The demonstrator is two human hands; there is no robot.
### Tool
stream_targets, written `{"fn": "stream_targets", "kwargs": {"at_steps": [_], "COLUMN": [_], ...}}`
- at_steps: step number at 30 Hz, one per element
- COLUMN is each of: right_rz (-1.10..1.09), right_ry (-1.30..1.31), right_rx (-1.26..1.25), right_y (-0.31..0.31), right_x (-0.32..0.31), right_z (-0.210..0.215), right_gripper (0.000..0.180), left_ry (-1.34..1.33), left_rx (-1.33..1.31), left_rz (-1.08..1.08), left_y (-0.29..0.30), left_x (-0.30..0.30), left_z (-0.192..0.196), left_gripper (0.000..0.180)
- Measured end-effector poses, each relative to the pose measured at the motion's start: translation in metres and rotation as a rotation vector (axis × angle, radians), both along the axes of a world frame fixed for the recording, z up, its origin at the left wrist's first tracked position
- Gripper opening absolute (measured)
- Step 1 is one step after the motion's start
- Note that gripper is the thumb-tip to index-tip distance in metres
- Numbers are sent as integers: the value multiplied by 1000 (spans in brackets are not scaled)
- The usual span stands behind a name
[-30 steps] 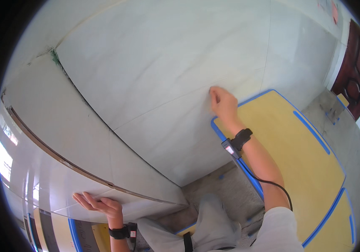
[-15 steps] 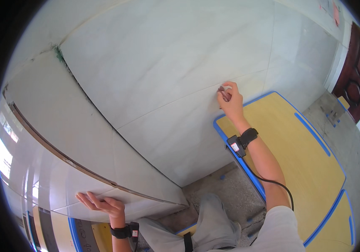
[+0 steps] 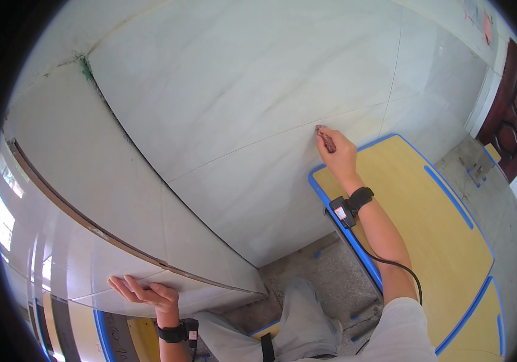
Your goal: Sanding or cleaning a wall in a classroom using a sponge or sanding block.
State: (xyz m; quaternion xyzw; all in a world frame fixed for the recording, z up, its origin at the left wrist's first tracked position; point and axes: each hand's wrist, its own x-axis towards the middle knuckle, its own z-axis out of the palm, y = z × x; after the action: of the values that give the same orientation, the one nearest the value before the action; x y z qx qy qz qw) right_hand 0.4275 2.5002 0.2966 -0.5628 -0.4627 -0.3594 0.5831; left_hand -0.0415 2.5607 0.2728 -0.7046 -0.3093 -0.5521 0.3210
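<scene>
My right hand [image 3: 340, 158] is closed around a small crumpled reddish-brown thing [image 3: 329, 143], perhaps a cloth; the fingers hide most of it. That hand is at the pale marble-look tiled wall [image 3: 258, 127], by a thin joint line between tiles. Whether the thing presses on the tile I cannot tell. At the lower left, my left hand [image 3: 146, 294] rests with fingers stretched out against the glossy white tiled surface [image 3: 89, 259], holding nothing. Both wrists wear black straps with small devices.
Below my right forearm stands a yellow desk [image 3: 415, 199] with blue edging. A brown strip [image 3: 89, 225] edges the tiled surface on the left. A dark red door [image 3: 512, 114] is at the far right. My legs [image 3: 306, 320] are over a grey floor.
My right hand has moved slightly down and right in the picture, and its fingers are drawn in tighter around the reddish-brown thing. My left hand stays in place.
</scene>
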Motion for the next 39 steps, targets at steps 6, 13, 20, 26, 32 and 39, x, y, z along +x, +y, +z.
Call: {"fn": "stream_targets", "kwargs": {"at_steps": [6, 13, 20, 26, 32, 39], "right_rz": [-53, -117, -166, -121, -107, -139], "right_ry": [-120, -245, -299, -394, -402, -329], "right_rx": [-141, -238, -229, -208, -285, -289], "right_y": [-4, -8, -7, -6, -8, -9], "right_x": [3, 7, 6, 9, 7, 7], "right_z": [-1, -8, 8, 9, 8, 16], "right_gripper": [14, 13, 10, 11, 8, 6], "left_ry": [0, 4, 11, 3, 11, 19], "left_rx": [9, 9, 10, 14, 13, 21], "left_rz": [-6, -16, -4, -10, -2, -7], "left_y": [1, 2, 2, 3, 1, 2], "left_x": [0, 0, 0, -1, 1, 2], "left_z": [-1, -1, -1, -3, -2, -2], "left_gripper": [51, 51, 51, 51, 51, 51]}}
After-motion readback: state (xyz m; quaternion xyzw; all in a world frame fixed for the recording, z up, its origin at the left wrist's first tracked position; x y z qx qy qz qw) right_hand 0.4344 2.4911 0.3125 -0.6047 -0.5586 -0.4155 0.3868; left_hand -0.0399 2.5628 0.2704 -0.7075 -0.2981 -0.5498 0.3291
